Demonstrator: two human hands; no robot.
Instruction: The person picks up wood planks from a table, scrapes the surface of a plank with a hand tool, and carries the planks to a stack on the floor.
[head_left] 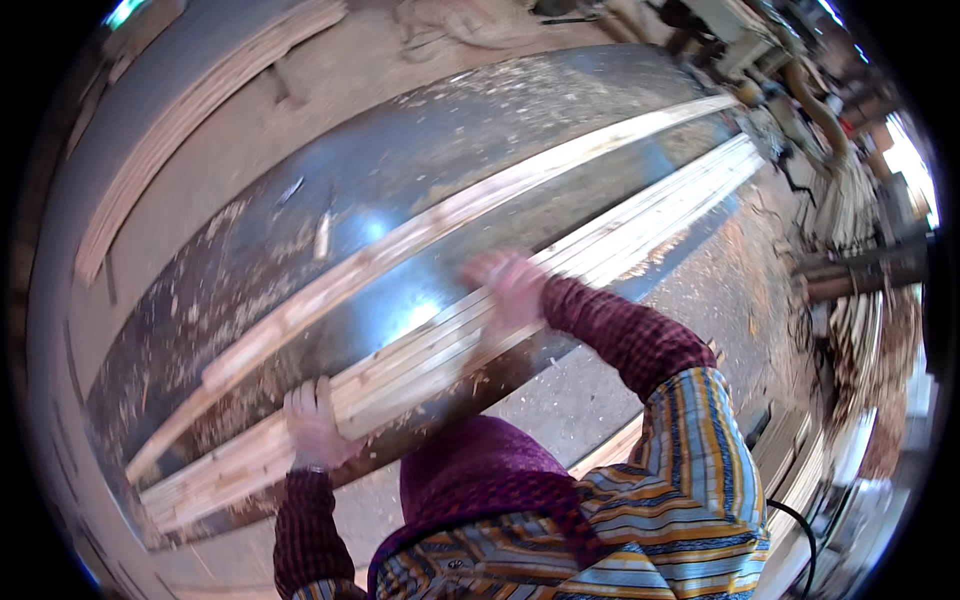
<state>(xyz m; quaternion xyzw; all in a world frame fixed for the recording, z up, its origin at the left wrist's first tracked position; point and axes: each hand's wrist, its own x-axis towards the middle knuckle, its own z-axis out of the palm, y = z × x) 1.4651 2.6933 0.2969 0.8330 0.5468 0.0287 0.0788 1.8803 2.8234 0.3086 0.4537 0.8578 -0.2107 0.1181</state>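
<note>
A bundle of long, pale wooden strips lies side by side along the near edge of a dark worktable. Across its left part, my left hand is closed over the strips, fingers at the far side and palm at the near side. My right hand is over the middle of the same bundle, smeared by motion, so its grip is unclear. Beyond the bundle, apart from it, a longer wooden strip runs nearly parallel, with a joint or overlap near its left end.
Wood chips and dust are scattered over the table. A small wood offcut lies on its far half. More boards are stacked beyond on the left. Machinery with a hose stands at the far right, near piles of strips.
</note>
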